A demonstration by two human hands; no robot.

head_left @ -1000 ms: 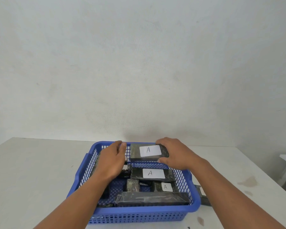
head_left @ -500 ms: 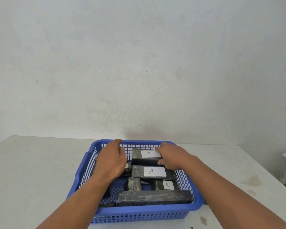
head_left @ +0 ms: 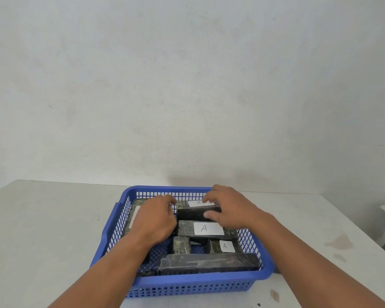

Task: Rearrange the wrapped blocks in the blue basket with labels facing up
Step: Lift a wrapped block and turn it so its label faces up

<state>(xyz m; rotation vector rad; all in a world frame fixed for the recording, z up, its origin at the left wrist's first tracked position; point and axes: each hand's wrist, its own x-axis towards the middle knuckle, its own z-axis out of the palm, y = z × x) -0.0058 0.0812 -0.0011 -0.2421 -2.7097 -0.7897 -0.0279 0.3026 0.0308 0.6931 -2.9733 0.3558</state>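
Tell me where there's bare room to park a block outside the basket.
The table lies bare left of the blue basket, and again to its right up to the stains. Inside, wrapped blocks and both hands, left hand and right hand, crowd it.

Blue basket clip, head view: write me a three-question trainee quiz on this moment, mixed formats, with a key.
1. True or false: the right hand grips the far block at the back of the blue basket.
2. How many white labels marked A can be read? A) one B) three C) five
3. Fill in: the long front block shows ___ label on its visible faces.

Key: 1 true; 2 B; 3 no. The left hand lies beside the gripped block; whether it grasps anything is unclear.
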